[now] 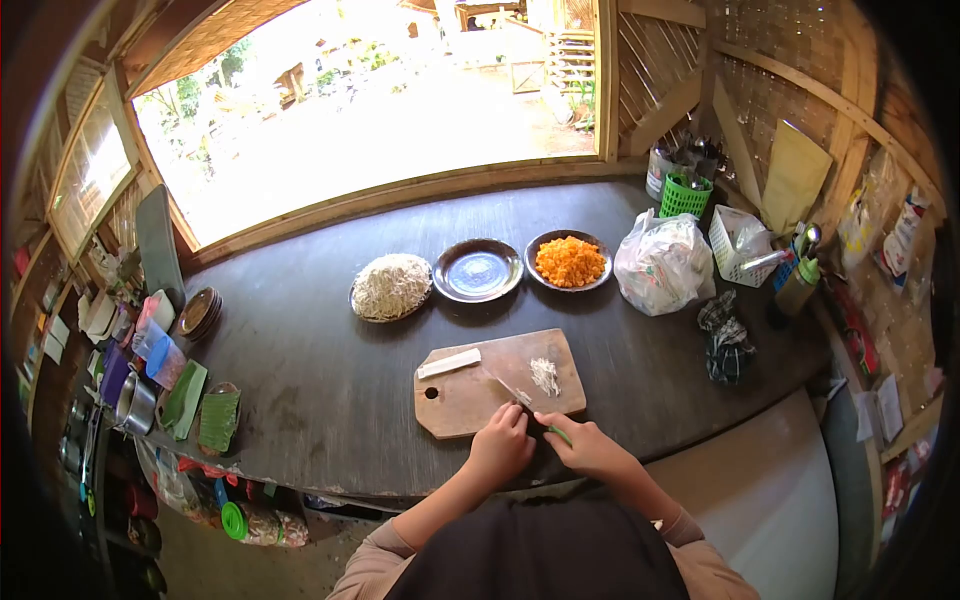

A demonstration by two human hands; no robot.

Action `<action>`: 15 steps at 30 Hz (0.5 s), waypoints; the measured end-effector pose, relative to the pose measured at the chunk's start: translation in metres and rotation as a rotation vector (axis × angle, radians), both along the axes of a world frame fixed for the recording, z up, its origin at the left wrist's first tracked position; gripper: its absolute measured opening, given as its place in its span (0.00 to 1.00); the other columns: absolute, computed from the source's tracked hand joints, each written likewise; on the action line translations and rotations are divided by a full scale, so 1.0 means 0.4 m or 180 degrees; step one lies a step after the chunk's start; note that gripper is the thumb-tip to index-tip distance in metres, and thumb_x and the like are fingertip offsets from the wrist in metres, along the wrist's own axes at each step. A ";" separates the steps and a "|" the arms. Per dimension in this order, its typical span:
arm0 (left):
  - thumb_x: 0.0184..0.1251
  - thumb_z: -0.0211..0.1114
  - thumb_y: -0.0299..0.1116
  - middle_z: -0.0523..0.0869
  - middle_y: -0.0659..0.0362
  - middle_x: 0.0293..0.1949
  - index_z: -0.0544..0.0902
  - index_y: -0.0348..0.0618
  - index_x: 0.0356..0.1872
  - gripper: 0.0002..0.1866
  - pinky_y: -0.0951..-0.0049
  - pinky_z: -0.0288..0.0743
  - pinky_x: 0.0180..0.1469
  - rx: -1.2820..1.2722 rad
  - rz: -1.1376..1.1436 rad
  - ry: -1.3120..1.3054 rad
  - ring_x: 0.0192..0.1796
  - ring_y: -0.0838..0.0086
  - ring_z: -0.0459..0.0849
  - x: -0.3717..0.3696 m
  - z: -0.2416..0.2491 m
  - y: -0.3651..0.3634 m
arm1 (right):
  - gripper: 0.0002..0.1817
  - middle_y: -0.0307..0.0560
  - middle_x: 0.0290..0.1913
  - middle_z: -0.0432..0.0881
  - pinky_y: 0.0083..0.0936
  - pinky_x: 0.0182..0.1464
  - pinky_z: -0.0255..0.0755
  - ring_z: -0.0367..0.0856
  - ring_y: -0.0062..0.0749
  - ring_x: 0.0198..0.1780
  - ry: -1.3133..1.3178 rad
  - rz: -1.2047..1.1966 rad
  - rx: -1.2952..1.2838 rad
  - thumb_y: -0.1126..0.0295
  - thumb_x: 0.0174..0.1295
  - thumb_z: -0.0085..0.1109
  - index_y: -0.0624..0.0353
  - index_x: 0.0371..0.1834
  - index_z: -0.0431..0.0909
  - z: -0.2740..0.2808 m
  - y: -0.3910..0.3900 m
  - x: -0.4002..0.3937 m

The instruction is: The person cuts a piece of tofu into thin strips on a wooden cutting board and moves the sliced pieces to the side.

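Observation:
My right hand (580, 446) is closed round the green handle of a knife (511, 386), whose blade points away to the upper left across the board. Close beside it, my left hand (503, 440) has its fingers curled at the near edge of the wooden cutting board (490, 400). A small white vegetable piece (525, 397) shows at the left fingertips, against the blade; most of it is hidden. A longer white stick (448, 363) lies at the board's upper left. On the right half sits a small heap of thin white shreds (544, 376).
Behind the board stand a plate of white shreds (391, 287), a dark plate (478, 271) and a plate of orange shreds (570, 262). A white plastic bag (664, 262) and a dark cloth (726, 338) lie to the right. Banana leaf pieces (184, 399) rest at the left edge.

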State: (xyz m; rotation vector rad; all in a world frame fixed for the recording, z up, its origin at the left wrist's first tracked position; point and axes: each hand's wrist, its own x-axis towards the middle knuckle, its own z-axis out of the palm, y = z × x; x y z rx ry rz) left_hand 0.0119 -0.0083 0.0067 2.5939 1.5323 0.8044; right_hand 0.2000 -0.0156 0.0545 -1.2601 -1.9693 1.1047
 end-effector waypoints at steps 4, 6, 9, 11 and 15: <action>0.54 0.65 0.32 0.82 0.48 0.50 0.82 0.31 0.45 0.18 0.65 0.77 0.60 -0.0063 -0.0023 0.0017 0.61 0.56 0.79 0.001 0.013 -0.009 | 0.19 0.65 0.35 0.84 0.41 0.40 0.77 0.86 0.56 0.35 -0.0127 -0.0022 -0.0129 0.68 0.71 0.54 0.52 0.65 0.74 0.005 -0.012 0.008; 0.54 0.65 0.31 0.82 0.49 0.49 0.82 0.32 0.45 0.18 0.64 0.78 0.59 -0.0055 -0.0012 -0.0009 0.60 0.56 0.80 0.001 0.018 -0.008 | 0.19 0.64 0.35 0.84 0.41 0.40 0.77 0.86 0.56 0.35 -0.0098 -0.0006 -0.0054 0.68 0.71 0.54 0.53 0.65 0.74 -0.010 0.001 -0.002; 0.54 0.65 0.31 0.82 0.48 0.50 0.82 0.32 0.45 0.18 0.63 0.78 0.59 0.0031 -0.0096 0.0090 0.60 0.56 0.80 0.004 0.018 -0.007 | 0.19 0.66 0.41 0.84 0.46 0.44 0.78 0.84 0.63 0.41 -0.0047 -0.0024 0.0017 0.67 0.71 0.53 0.54 0.64 0.74 -0.035 0.018 -0.023; 0.54 0.66 0.31 0.82 0.48 0.51 0.82 0.32 0.46 0.19 0.64 0.77 0.60 -0.0058 -0.0046 0.0011 0.61 0.55 0.79 0.001 0.004 -0.002 | 0.19 0.67 0.42 0.84 0.45 0.47 0.78 0.84 0.63 0.43 0.0058 -0.0036 0.0103 0.67 0.71 0.54 0.54 0.64 0.74 -0.044 0.021 -0.027; 0.54 0.67 0.33 0.82 0.48 0.55 0.82 0.34 0.48 0.20 0.66 0.75 0.64 -0.0315 0.0049 0.0026 0.65 0.55 0.77 0.000 0.008 -0.007 | 0.20 0.67 0.48 0.84 0.42 0.52 0.78 0.85 0.58 0.49 -0.0108 -0.0059 -0.0246 0.66 0.70 0.56 0.54 0.65 0.74 -0.016 -0.004 0.000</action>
